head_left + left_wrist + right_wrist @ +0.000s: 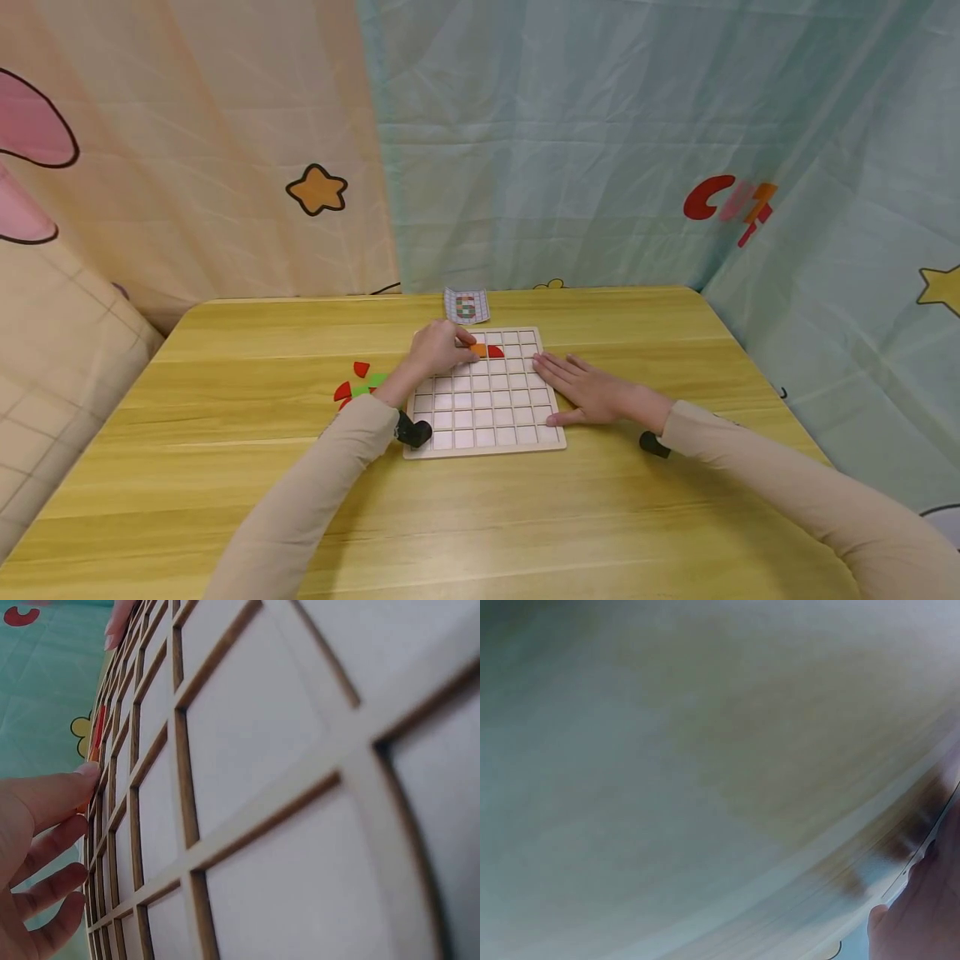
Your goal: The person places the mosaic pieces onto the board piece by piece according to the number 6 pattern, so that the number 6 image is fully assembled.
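Observation:
A wooden grid board (486,454) with pale square cells lies on the table. Over its upper part, my left hand (437,348) pinches an orange square piece (477,350) between thumb and index finger, the other fingers loosely bent in the left wrist view. A red quarter-round piece (496,352) sits in the cell just right of the orange one. With fingers stretched out, my right hand (592,393) rests along the board's right edge, fingertips and thumb on the frame. In the right wrist view part of the right hand (922,915) shows at the lower right.
Loose red pieces (362,368) and green pieces (378,380) lie left of the board, partly hidden by my left arm. A small pattern card (466,307) with a coloured grid design lies behind the board. Printed curtains (525,150) hang behind the wooden table (510,525).

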Available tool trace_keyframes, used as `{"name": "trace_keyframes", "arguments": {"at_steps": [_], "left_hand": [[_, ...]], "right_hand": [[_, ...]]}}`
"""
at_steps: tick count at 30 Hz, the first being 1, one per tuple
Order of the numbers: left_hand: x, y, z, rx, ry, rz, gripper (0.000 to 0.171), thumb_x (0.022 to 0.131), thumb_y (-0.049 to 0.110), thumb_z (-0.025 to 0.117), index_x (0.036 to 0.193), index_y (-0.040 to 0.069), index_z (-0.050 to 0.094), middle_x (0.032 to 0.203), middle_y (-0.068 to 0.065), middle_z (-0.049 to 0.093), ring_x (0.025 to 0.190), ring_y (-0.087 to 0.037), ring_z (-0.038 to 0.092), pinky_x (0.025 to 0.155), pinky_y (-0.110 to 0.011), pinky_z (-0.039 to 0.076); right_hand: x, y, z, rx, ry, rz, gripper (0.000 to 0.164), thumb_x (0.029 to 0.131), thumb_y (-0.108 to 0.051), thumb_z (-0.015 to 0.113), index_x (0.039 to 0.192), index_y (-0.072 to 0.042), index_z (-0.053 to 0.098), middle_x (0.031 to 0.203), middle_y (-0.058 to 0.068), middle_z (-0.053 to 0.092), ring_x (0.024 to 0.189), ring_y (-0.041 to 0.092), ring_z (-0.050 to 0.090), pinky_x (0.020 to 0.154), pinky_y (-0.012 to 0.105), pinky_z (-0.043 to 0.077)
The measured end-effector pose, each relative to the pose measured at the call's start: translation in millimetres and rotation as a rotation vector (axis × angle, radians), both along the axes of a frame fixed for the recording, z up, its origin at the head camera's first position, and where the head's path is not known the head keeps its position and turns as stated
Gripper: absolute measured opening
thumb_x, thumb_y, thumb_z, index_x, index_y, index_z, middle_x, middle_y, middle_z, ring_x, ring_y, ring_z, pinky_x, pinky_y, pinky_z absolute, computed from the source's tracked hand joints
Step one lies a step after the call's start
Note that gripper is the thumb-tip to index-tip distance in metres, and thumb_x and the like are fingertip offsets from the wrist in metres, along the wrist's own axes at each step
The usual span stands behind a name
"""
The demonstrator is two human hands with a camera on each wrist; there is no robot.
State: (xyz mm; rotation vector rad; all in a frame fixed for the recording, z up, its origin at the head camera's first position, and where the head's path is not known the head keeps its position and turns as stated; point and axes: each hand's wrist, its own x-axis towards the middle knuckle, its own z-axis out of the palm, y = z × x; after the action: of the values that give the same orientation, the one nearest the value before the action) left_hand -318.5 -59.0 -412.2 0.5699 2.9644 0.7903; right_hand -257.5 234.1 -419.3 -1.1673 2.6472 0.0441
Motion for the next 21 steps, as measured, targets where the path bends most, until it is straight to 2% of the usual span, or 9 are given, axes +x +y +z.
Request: {"name": "trace_keyframes", "arguments": {"at_steps": [6,13,21], "left_hand": [[-1.2,0.2,-0.9,-0.021,-0.005,-0.005,0.029,0.081,0.034,0.076,0.106,0.020,0.076,0.107,0.004,0.073,0.099,-0.019,0.066,0.072,-0.032,0.050],[-2.7,0.2,-2.9,-0.016,-0.020,-0.005,0.028,0.081,0.034,0.076,0.105,0.021,0.076,0.112,0.004,0.072,0.103,-0.020,0.064,0.076,-0.035,0.050],[-3.0,0.4,-3.3,-0.013,-0.014,-0.009,0.027,0.081,0.033,0.076,0.105,0.021,0.076,0.111,0.003,0.072,0.102,-0.020,0.065,0.076,-0.036,0.051]], "right_hand": [[-1.3,0.1,-1.6,0.033,0.005,-0.012,0.093,0.093,-0.067,0.036,0.155,-0.009,-0.002,0.163,0.008,-0.005,0.151,0.024,-0.002,0.120,0.050,0.009],[-0.3,-0.1,-0.7,-0.003,0.014,0.006,0.092,0.093,-0.064,0.039,0.155,-0.005,0.004,0.163,0.012,0.000,0.150,0.030,0.003,0.118,0.053,0.012],[0.7,-1.3,1.1,-0.006,0.002,-0.002,0.092,0.093,-0.063,0.040,0.155,-0.005,0.004,0.163,0.012,0.000,0.150,0.029,0.003,0.118,0.053,0.011]]}}
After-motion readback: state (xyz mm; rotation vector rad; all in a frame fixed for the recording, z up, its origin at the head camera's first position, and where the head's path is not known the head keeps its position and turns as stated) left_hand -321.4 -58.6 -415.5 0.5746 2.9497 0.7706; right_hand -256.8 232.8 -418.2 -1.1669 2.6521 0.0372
